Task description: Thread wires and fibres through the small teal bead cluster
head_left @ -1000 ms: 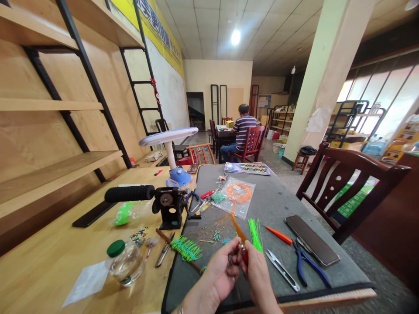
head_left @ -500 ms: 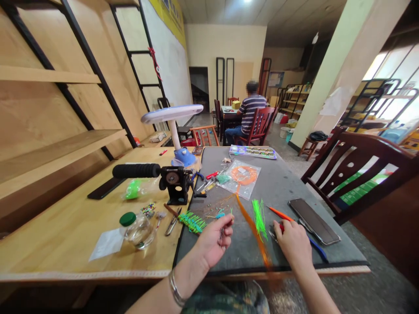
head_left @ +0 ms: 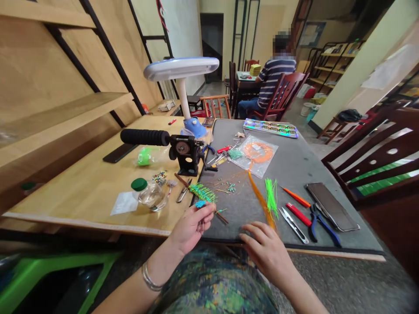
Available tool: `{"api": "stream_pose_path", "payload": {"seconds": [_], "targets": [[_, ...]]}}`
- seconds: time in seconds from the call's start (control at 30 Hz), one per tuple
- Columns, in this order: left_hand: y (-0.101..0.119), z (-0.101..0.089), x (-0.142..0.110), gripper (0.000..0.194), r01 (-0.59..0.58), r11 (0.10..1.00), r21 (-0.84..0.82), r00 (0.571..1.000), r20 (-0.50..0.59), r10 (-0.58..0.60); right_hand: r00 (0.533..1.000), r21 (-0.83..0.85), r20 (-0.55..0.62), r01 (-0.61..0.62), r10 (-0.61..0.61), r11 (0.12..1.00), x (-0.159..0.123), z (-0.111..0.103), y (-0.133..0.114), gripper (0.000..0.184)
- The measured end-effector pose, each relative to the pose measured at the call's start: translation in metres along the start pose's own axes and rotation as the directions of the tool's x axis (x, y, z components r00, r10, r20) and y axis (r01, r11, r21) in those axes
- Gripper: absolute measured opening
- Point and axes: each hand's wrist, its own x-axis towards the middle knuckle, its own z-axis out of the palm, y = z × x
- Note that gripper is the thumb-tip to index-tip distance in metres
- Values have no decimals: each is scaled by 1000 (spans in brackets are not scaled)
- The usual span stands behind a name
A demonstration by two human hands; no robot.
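My left hand [head_left: 192,224] is closed in a pinch on thin metal pieces that look like fish hooks [head_left: 200,225]. They show below the fingers, partly hidden. Its fingertips are beside a brown stick [head_left: 223,217] lined with short green cords [head_left: 202,192] and blue beads [head_left: 200,203]. A small green-and-blue cord piece [head_left: 221,211] shows just right of them. My right hand [head_left: 263,245] is open, fingers stretched out, at the mat's front edge. Orange strands [head_left: 260,198] run down close to it. Thread snips [head_left: 294,225] and a red-handled tool [head_left: 299,214] lie right of it.
Green strands [head_left: 271,196], an orange tool [head_left: 296,197], blue pliers [head_left: 322,224] and a phone [head_left: 332,206] lie on the right. A hand-cranked winder [head_left: 185,152], a green-lidded jar [head_left: 150,196] and a lamp [head_left: 181,68] stand left. Another person [head_left: 275,80] sits in the background.
My right hand has let go of the tools on the right and moved left to the mat's front edge. My left hand has moved left, to the corded stick. The view has tilted down.
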Motion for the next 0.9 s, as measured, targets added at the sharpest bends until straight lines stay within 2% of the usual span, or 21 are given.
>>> {"api": "stream_pose_path", "payload": {"seconds": [0.27,0.4,0.7,0.8,0.9], "targets": [[-5,-13,1,20,-7,999,-37,1000,0,7,999,42,-36,22,-21,999,1,15,-1,16],[-6,-13,0,20,1,998,-58,1000,8,-1,996,74,-84,-26,33,997,1,19,-5,13],[-12,-13,-1,21,39,996,-78,999,23,-37,982,184,-92,-144,163,972,5,17,-5,13],[-16,-12,0,22,48,997,-68,999,11,-47,961,334,-89,-218,261,917,6,15,-4,13],[-23,-6,4,24,57,998,-35,998,-28,-58,910,533,-76,-309,408,788,11,11,-4,14]]}}
